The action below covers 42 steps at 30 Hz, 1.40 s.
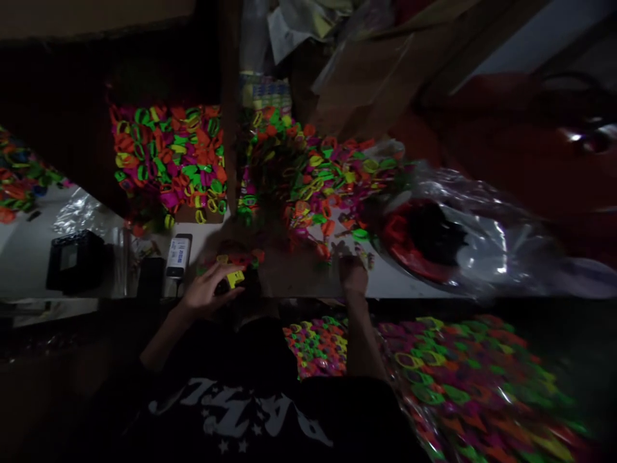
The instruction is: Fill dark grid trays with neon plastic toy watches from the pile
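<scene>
My left hand [208,289] is at the table's near edge, thumb and fingers closed round a small yellow and black block-like object [235,278]. Its exact kind is unclear in the dim light. Farther right, my right hand [353,275] rests low over the white tabletop, fingers curled in and mostly hidden; whatever it may hold does not show. Just beyond it lie several small pieces and a green plastic piece [360,233]. A loose heap of neon plastic toy watches [328,173] spreads behind, in orange, green, yellow and pink.
A cardboard box with more toy watches [173,157] stands at back left. Left are a black box-shaped device [74,260] and a white-labelled device [178,256]. A red bowl [402,235] with clear plastic sits right. Bagged neon pieces [477,379] lie below the table edge.
</scene>
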Each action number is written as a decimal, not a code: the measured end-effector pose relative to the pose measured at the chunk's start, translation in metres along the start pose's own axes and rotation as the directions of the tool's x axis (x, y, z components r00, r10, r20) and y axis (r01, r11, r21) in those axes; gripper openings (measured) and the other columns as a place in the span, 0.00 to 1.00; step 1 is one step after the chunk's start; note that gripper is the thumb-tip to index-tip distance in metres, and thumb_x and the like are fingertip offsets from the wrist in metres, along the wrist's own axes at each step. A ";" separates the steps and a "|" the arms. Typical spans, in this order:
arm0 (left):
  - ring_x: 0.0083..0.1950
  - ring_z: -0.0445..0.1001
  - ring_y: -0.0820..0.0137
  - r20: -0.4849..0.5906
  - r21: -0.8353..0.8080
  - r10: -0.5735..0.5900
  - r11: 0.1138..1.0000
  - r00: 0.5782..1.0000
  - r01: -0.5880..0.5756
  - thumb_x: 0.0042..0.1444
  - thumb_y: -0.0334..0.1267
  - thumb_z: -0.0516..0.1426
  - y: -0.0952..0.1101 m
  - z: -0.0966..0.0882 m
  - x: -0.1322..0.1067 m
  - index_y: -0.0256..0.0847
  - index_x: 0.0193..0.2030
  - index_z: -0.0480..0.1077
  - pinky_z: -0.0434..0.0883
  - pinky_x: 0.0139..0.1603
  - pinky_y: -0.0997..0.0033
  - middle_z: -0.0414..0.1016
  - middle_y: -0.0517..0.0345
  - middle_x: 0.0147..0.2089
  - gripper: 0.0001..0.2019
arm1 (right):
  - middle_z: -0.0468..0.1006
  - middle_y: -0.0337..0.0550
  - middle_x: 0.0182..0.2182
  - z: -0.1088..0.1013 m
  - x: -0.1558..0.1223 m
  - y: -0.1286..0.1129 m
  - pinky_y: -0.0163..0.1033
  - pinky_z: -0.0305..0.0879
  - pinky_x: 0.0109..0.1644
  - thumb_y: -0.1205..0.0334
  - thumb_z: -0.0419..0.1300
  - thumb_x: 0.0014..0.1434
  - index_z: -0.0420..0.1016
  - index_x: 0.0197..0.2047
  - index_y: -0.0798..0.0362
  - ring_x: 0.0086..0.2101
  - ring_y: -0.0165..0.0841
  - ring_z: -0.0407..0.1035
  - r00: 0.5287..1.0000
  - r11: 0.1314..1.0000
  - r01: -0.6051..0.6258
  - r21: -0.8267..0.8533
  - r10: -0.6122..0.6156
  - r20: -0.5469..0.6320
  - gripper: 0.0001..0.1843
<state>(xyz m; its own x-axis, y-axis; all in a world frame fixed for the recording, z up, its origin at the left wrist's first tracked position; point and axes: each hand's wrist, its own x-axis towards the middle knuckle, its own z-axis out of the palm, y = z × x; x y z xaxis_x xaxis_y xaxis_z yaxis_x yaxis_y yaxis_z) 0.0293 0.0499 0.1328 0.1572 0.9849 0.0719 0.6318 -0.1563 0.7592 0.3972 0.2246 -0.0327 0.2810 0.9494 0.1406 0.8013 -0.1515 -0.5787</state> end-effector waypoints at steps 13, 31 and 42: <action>0.48 0.76 0.66 -0.027 0.081 0.061 0.995 0.998 -0.059 0.60 0.51 0.56 -0.001 -0.003 -0.005 0.45 0.56 0.70 0.73 0.50 0.68 0.76 0.55 0.48 0.20 | 0.80 0.43 0.37 -0.104 -0.127 -0.207 0.35 0.72 0.43 0.57 0.58 0.65 0.77 0.46 0.47 0.39 0.32 0.75 0.514 0.491 0.510 0.706 -0.832 0.207 0.09; 0.43 0.75 0.68 -0.045 0.258 0.261 0.936 0.964 -0.241 0.63 0.49 0.53 -0.002 -0.008 -0.006 0.46 0.55 0.71 0.72 0.46 0.70 0.75 0.55 0.41 0.18 | 0.80 0.43 0.38 -0.096 -0.130 -0.213 0.35 0.72 0.44 0.58 0.54 0.67 0.76 0.47 0.49 0.39 0.31 0.75 0.487 0.456 0.556 0.694 -0.856 0.172 0.11; 0.34 0.71 0.69 -0.183 0.243 0.381 0.911 0.906 -0.334 0.61 0.40 0.57 -0.004 0.006 -0.005 0.39 0.41 0.72 0.68 0.36 0.70 0.73 0.58 0.28 0.07 | 0.82 0.41 0.36 -0.079 -0.135 -0.207 0.32 0.72 0.39 0.54 0.58 0.65 0.77 0.43 0.50 0.35 0.30 0.77 0.523 0.514 0.427 0.744 -0.811 0.260 0.11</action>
<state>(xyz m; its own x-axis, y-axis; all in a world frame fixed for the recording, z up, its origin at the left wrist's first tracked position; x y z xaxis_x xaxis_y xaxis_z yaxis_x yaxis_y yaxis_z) 0.0301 0.0452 0.1255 0.2446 0.8467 0.4725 0.7076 -0.4890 0.5101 0.2348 0.1059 0.1312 -0.6405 0.6913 0.3343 0.1385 0.5322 -0.8352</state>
